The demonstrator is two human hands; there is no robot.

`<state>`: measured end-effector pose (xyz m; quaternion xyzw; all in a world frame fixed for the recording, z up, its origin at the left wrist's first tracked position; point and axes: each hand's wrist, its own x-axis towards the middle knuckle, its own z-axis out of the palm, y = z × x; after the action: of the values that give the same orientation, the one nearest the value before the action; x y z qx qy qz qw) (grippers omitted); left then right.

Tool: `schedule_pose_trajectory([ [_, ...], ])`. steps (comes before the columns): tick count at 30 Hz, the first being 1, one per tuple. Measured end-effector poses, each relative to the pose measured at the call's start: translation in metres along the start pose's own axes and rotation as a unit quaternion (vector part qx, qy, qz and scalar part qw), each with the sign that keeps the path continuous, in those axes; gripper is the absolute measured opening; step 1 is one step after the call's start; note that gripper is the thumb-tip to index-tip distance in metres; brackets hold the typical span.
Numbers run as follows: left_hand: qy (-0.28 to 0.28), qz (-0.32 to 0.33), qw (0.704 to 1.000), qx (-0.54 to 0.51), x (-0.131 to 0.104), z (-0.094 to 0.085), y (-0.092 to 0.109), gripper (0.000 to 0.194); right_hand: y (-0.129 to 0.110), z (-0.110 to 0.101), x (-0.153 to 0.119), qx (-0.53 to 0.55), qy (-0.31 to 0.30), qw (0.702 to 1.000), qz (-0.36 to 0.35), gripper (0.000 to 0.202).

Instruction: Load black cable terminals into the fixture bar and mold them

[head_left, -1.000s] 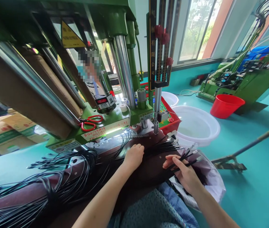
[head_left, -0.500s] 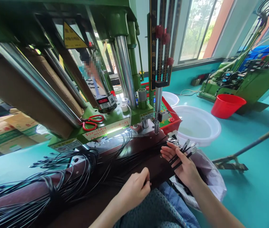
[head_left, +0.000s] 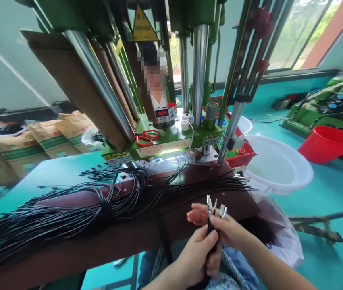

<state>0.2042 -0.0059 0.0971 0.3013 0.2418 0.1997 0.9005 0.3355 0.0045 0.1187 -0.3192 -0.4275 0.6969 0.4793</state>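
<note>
Over the lap, just in front of the counter (head_left: 141, 237), the left hand (head_left: 200, 251) grips some black cables (head_left: 210, 227) below their metal ends, the right hand (head_left: 219, 227) pinching them higher up, its fingers partly spread

Here's the single head view, looking forward and down over both hands (head_left: 209, 237). It's close above the tabletop (head_left: 123, 237).

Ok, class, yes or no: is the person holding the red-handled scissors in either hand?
No, the red-handled scissors lie on the green metal machine, while the left hand and right hand hold black, silver-tipped cables.
</note>
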Motion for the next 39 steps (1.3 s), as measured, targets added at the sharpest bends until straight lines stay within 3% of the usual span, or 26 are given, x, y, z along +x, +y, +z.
schedule_pose_trajectory([
  [3, 0.025, 0.013, 0.999, 0.032, 0.009, 0.0, -0.009, 0.041, -0.019, -0.014, 0.015, 0.066, 0.047, 0.997, -0.006, 0.044],
  [5, 0.044, 0.019, 0.998, 0.051, 0.012, 0.0, -0.008, 0.045, -0.032, -0.02, 0.023, -0.003, 0.042, 0.999, 0.011, 0.037],
  [9, 0.062, 0.028, 0.997, 0.023, 0.018, 0.004, 0.001, 0.049, -0.044, -0.021, 0.027, -0.154, -0.028, 0.987, 0.027, 0.034],
  [14, 0.069, 0.005, 0.998, -0.003, 0.023, 0.015, 0.014, 0.053, -0.045, -0.023, 0.023, -0.336, -0.073, 0.939, -0.018, 0.033],
  [19, 0.11, 0.039, 0.993, -0.017, 0.028, 0.023, 0.015, 0.051, -0.038, -0.025, 0.021, -0.339, -0.079, 0.936, -0.06, 0.031],
  [24, 0.118, 0.08, 0.989, 0.025, 0.034, 0.014, 0.014, 0.045, -0.035, -0.027, 0.03, -0.384, -0.115, 0.916, -0.02, 0.034],
  [26, 0.141, 0.086, 0.986, 0.018, 0.034, 0.007, 0.02, 0.043, -0.038, -0.037, 0.046, -0.457, -0.09, 0.885, -0.019, 0.037],
  [28, 0.158, 0.093, 0.983, -0.018, 0.033, 0.0, 0.029, 0.043, -0.043, -0.052, 0.07, -0.581, -0.001, 0.813, -0.036, 0.038],
  [29, 0.16, 0.098, 0.981, -0.038, 0.032, -0.004, 0.033, 0.044, -0.044, -0.061, 0.083, -0.651, 0.058, 0.755, -0.04, 0.037],
  [30, 0.159, 0.105, 0.98, -0.054, 0.031, -0.006, 0.038, 0.044, -0.046, -0.07, 0.097, -0.688, 0.099, 0.718, -0.038, 0.038],
  [32, 0.157, 0.121, 0.978, -0.069, 0.029, -0.011, 0.043, 0.046, -0.046, -0.083, 0.122, -0.729, 0.132, 0.671, -0.022, 0.039],
  [36, 0.179, 0.15, 0.971, -0.057, 0.028, -0.015, 0.046, 0.048, -0.045, -0.085, 0.147, -0.761, 0.115, 0.638, 0.015, 0.034],
  [39, 0.196, 0.161, 0.967, -0.029, 0.028, -0.017, 0.045, 0.049, -0.052, -0.073, 0.142, -0.757, 0.081, 0.646, 0.046, 0.025],
])
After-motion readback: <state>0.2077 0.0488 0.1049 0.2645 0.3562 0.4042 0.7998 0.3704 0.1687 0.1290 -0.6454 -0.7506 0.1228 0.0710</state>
